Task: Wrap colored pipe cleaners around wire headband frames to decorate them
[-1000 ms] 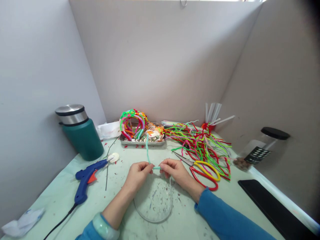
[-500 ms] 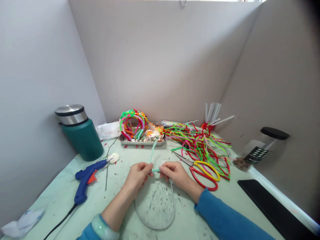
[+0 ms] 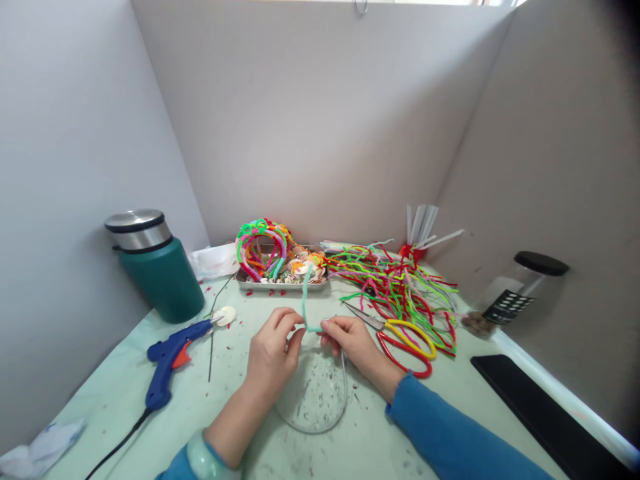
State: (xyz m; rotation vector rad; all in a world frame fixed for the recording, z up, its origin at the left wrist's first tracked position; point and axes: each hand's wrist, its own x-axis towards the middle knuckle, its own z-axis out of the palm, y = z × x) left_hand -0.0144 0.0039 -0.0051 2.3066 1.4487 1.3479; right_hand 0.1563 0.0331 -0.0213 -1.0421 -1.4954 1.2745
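Observation:
A thin pale hoop, like a headband [image 3: 320, 431], hangs in a loop below my hands, just above or on the table. A mint-green pipe cleaner [image 3: 305, 300] is wound around its upper part, and its free end sticks up. My right hand [image 3: 350, 340] pinches the wound part between thumb and forefinger. My left hand [image 3: 274, 343] has its thumb and forefinger closed at the hoop beside the base of the pipe cleaner. What its other fingers touch is hidden. Scissors [image 3: 407, 337] with yellow and red handles lie just right of my right hand.
At the left are a blue glue gun [image 3: 167, 363] and a green flask [image 3: 163, 277]. A metal tray [image 3: 280, 286] of shells bears colourful wrapped headbands [image 3: 265, 247]. Pipe cleaners [image 3: 400, 287] are piled at the back right. A clear jar [image 3: 513, 300] and a black strip [image 3: 545, 413] lie farther right.
Both hands have risen slightly with the hoop. My left fingers have shifted their hold, and the pipe cleaner's free end now stands more upright. The view has shifted a little.

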